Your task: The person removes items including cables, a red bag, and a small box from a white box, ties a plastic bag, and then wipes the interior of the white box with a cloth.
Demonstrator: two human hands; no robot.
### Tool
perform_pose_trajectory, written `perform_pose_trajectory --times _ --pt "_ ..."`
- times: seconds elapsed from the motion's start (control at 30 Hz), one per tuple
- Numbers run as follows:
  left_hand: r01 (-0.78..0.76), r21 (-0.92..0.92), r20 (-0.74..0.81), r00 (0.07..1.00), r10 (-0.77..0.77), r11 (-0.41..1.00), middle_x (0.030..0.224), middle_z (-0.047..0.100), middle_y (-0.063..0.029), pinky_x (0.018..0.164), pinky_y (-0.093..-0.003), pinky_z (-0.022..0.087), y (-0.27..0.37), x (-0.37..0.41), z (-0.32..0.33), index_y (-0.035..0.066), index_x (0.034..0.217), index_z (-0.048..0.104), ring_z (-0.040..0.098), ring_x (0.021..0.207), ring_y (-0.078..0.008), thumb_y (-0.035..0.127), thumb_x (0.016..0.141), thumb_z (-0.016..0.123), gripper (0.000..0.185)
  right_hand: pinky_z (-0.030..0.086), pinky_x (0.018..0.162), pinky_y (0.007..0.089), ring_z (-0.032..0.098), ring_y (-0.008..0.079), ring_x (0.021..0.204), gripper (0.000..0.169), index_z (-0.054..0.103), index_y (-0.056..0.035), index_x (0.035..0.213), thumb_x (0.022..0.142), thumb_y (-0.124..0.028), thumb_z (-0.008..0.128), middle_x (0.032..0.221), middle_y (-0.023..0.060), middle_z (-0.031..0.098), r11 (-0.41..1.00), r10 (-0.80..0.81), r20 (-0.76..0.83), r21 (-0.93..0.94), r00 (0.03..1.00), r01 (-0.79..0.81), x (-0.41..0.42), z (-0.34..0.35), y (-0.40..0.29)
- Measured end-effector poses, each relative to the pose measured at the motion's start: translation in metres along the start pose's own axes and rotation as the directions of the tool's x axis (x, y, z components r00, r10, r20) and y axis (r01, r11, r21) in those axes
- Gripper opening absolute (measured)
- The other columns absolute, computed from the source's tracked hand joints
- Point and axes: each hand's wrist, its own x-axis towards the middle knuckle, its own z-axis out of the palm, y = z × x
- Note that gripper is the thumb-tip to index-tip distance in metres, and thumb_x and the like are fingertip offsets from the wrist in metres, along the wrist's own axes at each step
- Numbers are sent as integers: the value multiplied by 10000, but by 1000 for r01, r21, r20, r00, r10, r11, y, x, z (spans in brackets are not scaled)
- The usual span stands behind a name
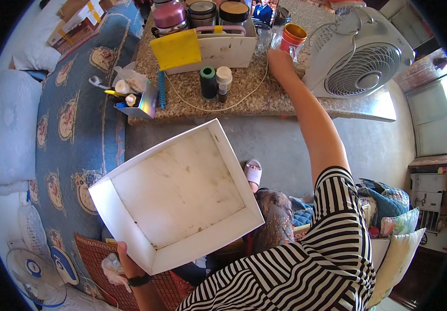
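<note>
My left hand (127, 261) grips a shallow white cardboard box (180, 186) by its near left corner, thumb on the outer wall. The box is tilted so that I look into its stained inside, with small dark specks along the edges. Crumpled clear plastic (112, 269) shows beside that hand; whether I hold it too is not clear. My right hand (281, 64) reaches over the granite tabletop (184, 103), just in front of a red and gold cup (293, 37) and a clear glass mug (262, 37). Its fingertips are hidden behind the hand.
A white box fan (363, 58) stands right of my right hand. Lidded jars (202, 11) sit in a white carton (227, 50) with a yellow flap. Nearer are a dark thread spool (208, 83), small bottles, a cable and a small holder (142, 101). A blue sofa (79, 109) lies left.
</note>
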Motion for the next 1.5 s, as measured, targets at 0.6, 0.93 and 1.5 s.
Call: perform_pose_trajectory --times 0.6,0.93,1.5 --pt "48 -9 -7 999 -48 999 1158 521 -93 892 -333 399 -5 1 29 28 1259 412 501 1047 -217 511 838 484 645 496 652 473 611 394 752 132 568 13 852 790 -57 474 803 241 606 990 133 -264 71 955 -119 -1 20 9" --pt "70 2 -31 997 -70 998 1112 524 -92 856 -334 414 -12 0 22 24 1241 420 509 1006 -216 518 809 507 661 455 698 488 592 411 781 138 536 -5 877 810 -110 476 799 241 606 694 574 -62 566 816 -445 -10 0 0" --pt "55 -56 -97 993 -60 997 1143 522 -94 888 -335 404 -11 -2 29 27 1252 413 508 1035 -218 482 825 494 629 457 749 397 596 322 826 194 559 6 951 823 -120 486 862 180 618 -41 702 172 979 691 -202 -7 3 -1"
